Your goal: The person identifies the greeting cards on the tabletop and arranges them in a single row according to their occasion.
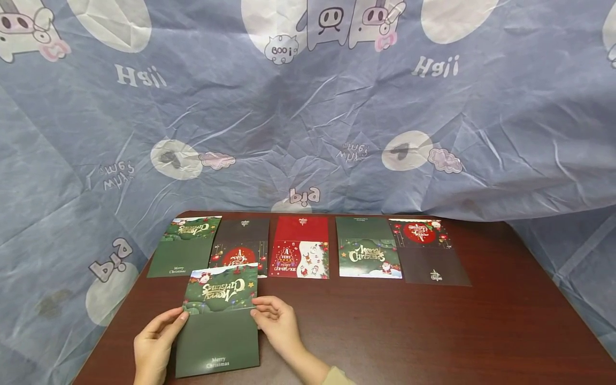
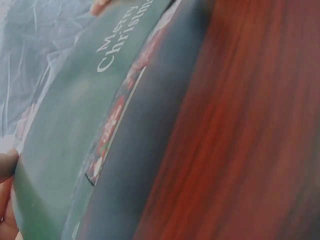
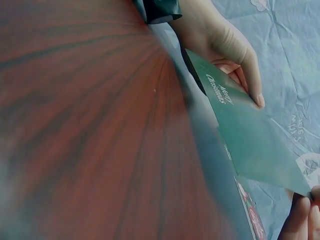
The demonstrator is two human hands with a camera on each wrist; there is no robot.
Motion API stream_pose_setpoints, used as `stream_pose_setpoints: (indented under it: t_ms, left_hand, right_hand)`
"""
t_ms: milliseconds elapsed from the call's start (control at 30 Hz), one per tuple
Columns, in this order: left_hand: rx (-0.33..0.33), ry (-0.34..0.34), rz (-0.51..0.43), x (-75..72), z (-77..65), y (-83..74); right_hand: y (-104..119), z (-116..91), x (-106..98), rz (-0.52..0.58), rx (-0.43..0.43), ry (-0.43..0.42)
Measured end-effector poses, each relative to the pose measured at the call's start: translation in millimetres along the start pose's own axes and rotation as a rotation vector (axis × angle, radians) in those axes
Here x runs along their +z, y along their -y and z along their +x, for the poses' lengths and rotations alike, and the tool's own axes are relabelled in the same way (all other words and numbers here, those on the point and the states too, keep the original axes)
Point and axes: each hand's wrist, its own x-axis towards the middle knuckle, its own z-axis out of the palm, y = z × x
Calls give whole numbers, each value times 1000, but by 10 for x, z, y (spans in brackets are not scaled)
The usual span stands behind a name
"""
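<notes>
An unfolded green Christmas card is held near the table's front left, its printed picture half on top and its plain half with "Merry Christmas" lettering below. My left hand pinches its left edge near the fold. Near the fold on the opposite edge, my right hand pinches it between thumb and fingers. In the left wrist view, the card's plain green panel stands tilted above the table. The right wrist view shows the same green panel between both hands.
Along the back of the brown table lie several opened cards: a green one, a dark one, a red one, another green one and another dark one. A patterned blue-grey cloth hangs behind.
</notes>
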Motion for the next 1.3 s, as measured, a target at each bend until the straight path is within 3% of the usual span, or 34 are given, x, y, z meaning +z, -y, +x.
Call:
stream_pose_setpoints:
  t_ms: [167, 367, 967, 1300]
  left_hand:
    - [29, 22, -48, 81, -41, 43]
    - [49, 30, -90, 158, -85, 80]
    - [19, 108, 28, 320, -216, 75]
    - [13, 152, 5, 454, -303, 76]
  right_hand:
    - [44, -10, -64, -2, 15, -17]
    - [271, -51, -126, -35, -19, -18]
    - [387, -103, -392, -53, 22, -39]
    - [408, -128, -545, -70, 27, -66]
